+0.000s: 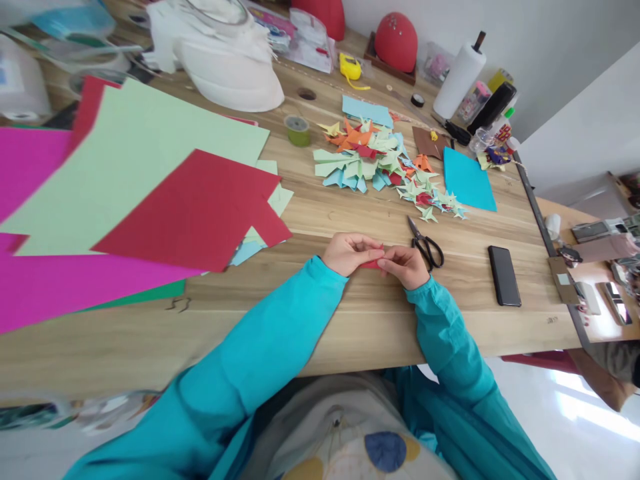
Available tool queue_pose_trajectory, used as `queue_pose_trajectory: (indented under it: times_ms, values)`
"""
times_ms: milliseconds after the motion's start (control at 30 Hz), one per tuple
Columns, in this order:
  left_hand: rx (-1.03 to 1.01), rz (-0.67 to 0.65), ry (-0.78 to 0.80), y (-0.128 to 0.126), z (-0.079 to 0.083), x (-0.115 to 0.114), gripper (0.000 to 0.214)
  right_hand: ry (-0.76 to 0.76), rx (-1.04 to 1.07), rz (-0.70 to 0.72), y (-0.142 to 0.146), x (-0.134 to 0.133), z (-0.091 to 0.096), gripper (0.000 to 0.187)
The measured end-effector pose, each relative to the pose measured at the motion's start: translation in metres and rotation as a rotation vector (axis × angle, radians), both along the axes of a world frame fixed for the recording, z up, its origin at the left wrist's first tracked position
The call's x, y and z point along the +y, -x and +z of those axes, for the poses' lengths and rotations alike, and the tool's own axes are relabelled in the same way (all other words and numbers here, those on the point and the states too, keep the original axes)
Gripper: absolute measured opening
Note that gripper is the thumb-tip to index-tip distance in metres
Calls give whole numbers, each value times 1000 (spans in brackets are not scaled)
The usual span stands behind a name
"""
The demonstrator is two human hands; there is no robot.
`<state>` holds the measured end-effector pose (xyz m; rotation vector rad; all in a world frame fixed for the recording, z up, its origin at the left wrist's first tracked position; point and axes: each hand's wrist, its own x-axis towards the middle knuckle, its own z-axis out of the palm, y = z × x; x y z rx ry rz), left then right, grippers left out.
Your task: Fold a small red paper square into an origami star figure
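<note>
My left hand (347, 252) and my right hand (406, 265) meet near the front edge of the wooden table (350, 313). Both pinch a small folded piece of red paper (373, 262) between fingers and thumbs, low over the wood. Both arms wear teal sleeves. Black scissors (426, 245) lie just right of my right hand. Beyond my hands, a heap of folded paper figures (380, 167) in orange, green, blue and red spreads over the table.
Large sheets of red (195, 210), light green (130, 147) and magenta paper (45, 280) cover the left. A black phone (504, 275) lies at the right, a blue sheet (467, 179) behind it. A paper towel roll (457, 83), green tape roll (298, 129) and white plastic pieces (225, 60) stand at the back.
</note>
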<state>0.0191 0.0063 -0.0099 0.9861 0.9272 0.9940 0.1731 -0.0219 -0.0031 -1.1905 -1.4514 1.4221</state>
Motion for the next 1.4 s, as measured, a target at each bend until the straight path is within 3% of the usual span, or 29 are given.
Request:
queue_pose_trajectory:
  times_ms: [200, 367, 600, 1400]
  values:
    - [-100, 39, 80, -1, -2, 0, 41, -31, 26, -20, 0, 2, 0, 27]
    - [-58, -47, -57, -1, -2, -2, 43, -61, 59, -79, -3, 4, -2, 26]
    - [5, -48, -134, -1, -3, -2, 38, -120, 35, -75, -4, 3, -1, 23]
    - [-31, -33, -70, -1, 0, -1, 36, -120, -38, -136, -6, 4, -2, 26]
